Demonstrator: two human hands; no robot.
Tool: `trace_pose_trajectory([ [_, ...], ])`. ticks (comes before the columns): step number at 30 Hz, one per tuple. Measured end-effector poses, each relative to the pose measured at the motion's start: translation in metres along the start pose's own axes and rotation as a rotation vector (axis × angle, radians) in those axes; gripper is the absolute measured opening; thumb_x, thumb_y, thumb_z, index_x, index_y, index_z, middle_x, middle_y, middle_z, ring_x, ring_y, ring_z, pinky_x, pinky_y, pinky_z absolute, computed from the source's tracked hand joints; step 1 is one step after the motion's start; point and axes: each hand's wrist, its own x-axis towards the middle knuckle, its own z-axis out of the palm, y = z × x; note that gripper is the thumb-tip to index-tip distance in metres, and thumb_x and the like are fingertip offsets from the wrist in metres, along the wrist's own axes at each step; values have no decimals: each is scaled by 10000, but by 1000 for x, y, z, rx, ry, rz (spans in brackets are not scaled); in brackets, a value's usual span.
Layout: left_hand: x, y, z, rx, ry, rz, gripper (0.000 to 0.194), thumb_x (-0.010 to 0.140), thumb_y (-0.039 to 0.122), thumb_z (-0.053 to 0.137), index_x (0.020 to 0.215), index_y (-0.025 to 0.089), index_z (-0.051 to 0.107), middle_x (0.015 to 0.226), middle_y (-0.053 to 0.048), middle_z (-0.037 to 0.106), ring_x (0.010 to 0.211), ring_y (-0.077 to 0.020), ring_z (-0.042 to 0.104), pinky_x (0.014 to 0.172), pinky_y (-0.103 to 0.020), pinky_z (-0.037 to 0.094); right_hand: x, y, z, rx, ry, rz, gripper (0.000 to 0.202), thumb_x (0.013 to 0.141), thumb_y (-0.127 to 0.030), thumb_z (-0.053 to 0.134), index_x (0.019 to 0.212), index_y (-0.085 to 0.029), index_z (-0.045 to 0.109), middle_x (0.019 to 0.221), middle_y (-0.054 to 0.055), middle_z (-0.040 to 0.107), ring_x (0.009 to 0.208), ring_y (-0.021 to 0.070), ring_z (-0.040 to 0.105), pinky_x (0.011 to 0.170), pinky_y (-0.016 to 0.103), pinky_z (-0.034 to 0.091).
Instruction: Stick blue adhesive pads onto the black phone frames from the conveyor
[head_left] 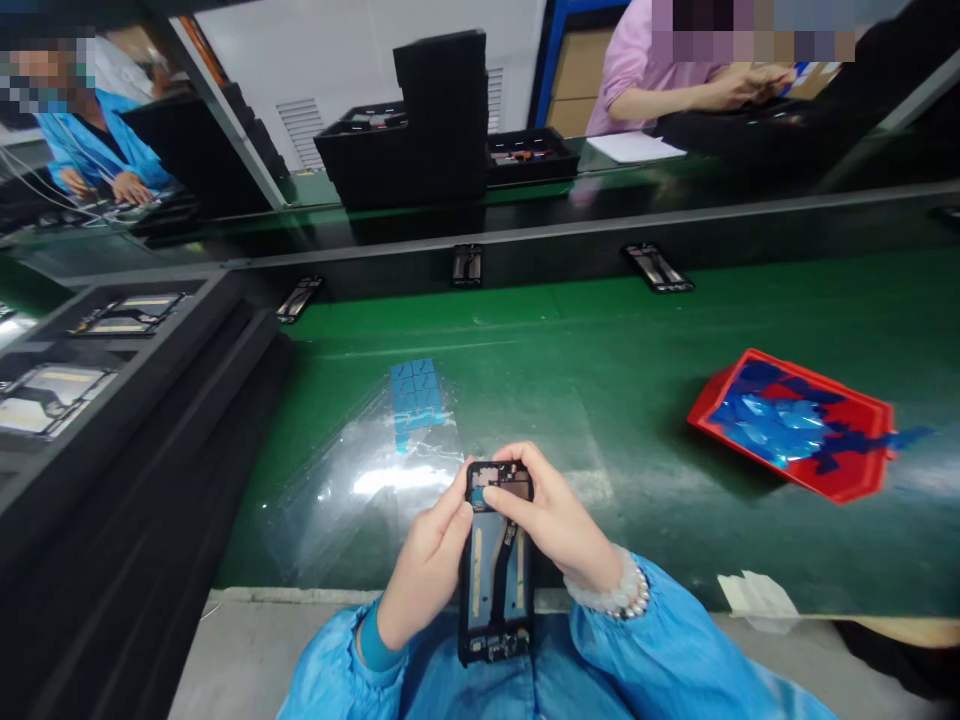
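Note:
An opened phone body (489, 590), its inner frame and dark ribbon cable showing, is held upright in front of me at the bench edge. Along its left side, my left hand (431, 560) is closed with thumb and fingers near the top. My right hand (555, 520) grips the upper right corner, and its thumb presses on a small blue piece near the top of the phone. Beyond my hands, a sheet of blue stickers (416, 390) on clear film lies on the green bench (555, 350).
At right stands a red bin (862, 470) with blue film pieces. Black foam trays (247, 400) holding phone bodies are stacked at left. Several phone bodies, one a middle phone body (467, 265), rest along the far ledge. Two people work beyond the ledge, near black boxes (442, 130).

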Motion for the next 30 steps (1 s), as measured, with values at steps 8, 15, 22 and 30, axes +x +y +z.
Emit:
trace_pose_trajectory([
  [8,2,-3,-1,-246,27,-179,493,867,393,488,1332,238,444,1166,-54,646,739,-148,633,578,-238,522,-14,-10,2,-701,223,-612,190,839,-139,520,963,-224,635,915,67,612,963,226,499,835,409,432],
  [15,-2,-1,5,-78,83,-80,447,897,321,425,1332,217,443,1324,-47,539,1163,-221,540,992,-390,426,-12,-20,3,-926,131,-779,142,852,-135,509,835,-163,647,841,58,656,893,216,527,837,374,411],
  [22,-5,1,11,35,92,-20,459,914,274,378,1366,193,389,1365,-41,496,1252,-164,460,1070,-306,332,-12,-19,9,-898,223,-711,144,849,-135,487,762,-177,593,842,70,634,916,212,511,845,368,411],
  [30,-1,3,20,-20,272,-84,433,872,309,448,1279,180,515,1268,-48,591,1221,-204,492,1030,-312,382,-20,-6,24,-807,466,-485,95,824,-110,439,785,-170,502,891,109,522,967,253,446,816,425,406],
])
